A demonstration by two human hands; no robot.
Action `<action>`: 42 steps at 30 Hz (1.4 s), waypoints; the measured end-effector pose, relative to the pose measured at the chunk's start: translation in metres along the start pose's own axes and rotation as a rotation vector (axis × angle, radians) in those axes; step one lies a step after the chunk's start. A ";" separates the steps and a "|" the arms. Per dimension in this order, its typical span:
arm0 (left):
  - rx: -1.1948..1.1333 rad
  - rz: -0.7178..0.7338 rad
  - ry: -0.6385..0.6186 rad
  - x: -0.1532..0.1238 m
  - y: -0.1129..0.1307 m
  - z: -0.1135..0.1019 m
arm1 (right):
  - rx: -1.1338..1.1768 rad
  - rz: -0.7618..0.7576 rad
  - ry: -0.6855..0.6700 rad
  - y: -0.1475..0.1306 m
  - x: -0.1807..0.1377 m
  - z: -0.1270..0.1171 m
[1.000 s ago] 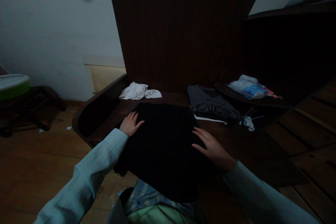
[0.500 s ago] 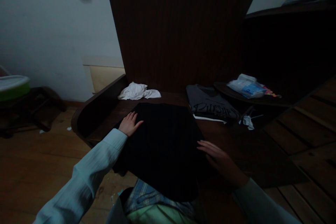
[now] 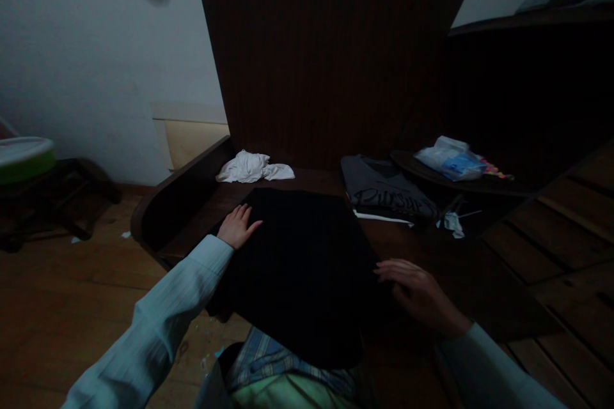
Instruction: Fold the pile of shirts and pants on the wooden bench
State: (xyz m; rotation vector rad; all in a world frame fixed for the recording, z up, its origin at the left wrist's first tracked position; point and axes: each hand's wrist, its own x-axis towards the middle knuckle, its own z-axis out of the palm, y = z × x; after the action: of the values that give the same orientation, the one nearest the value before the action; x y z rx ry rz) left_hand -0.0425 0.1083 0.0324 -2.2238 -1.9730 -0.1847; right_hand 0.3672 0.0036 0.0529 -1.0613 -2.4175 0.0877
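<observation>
A black garment [image 3: 297, 262] lies spread over the dark wooden bench, its near edge hanging towards my lap; its exact kind is too dark to make out. My left hand [image 3: 236, 226] rests flat on its left side, thumb apart from the fingers. At the garment's right edge is my right hand [image 3: 415, 291], fingers stretched out and slightly bent, with nothing visible in them. Beyond the garment, a folded grey T-shirt [image 3: 384, 188] with dark lettering lies to the right. A crumpled white cloth [image 3: 249, 167] sits at the back left.
The bench's curved wooden armrest [image 3: 158, 211] stands at the left. A plastic packet [image 3: 451, 158] lies on a dark round surface at the right, with a crumpled tissue [image 3: 453, 223] below. Further left, a green basin [image 3: 26, 160] rests on a dark stool.
My right hand has moved right and slightly down along the garment's right side. The left hand has stayed in place on the cloth.
</observation>
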 end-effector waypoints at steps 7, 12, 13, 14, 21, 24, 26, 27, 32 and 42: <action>0.003 0.010 0.018 0.001 -0.001 0.002 | -0.005 0.137 0.047 -0.004 0.039 -0.021; -0.006 0.005 0.010 0.000 -0.002 0.004 | 0.029 0.110 -0.037 -0.005 0.081 -0.020; -0.012 0.004 0.011 0.000 -0.002 0.004 | 0.034 0.095 -0.063 -0.003 0.089 -0.016; -0.019 0.002 0.011 -0.001 -0.003 0.003 | 0.035 0.081 -0.095 0.000 0.098 -0.010; -0.032 -0.154 -0.152 0.008 0.029 -0.015 | -0.042 0.126 -0.253 0.021 0.142 0.050; -0.073 -0.277 -0.164 0.015 0.057 -0.017 | -0.068 0.199 -0.146 0.025 0.142 0.069; -0.124 -0.346 -0.091 0.017 0.071 -0.013 | -0.036 0.179 -0.068 0.029 0.140 0.075; -0.151 -0.354 -0.095 0.017 0.075 -0.011 | -0.012 0.151 -0.043 0.031 0.139 0.077; -0.230 -0.318 -0.111 0.014 0.077 -0.005 | 0.011 0.116 0.016 0.040 0.139 0.081; -0.232 -0.267 -0.122 0.016 0.072 -0.003 | -0.012 0.112 0.005 0.050 0.141 0.086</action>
State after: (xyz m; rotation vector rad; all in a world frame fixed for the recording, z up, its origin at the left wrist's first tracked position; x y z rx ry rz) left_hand 0.0311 0.1155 0.0355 -2.1375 -2.4254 -0.3339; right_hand 0.2800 0.1496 0.0235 -1.2002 -2.3561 0.1080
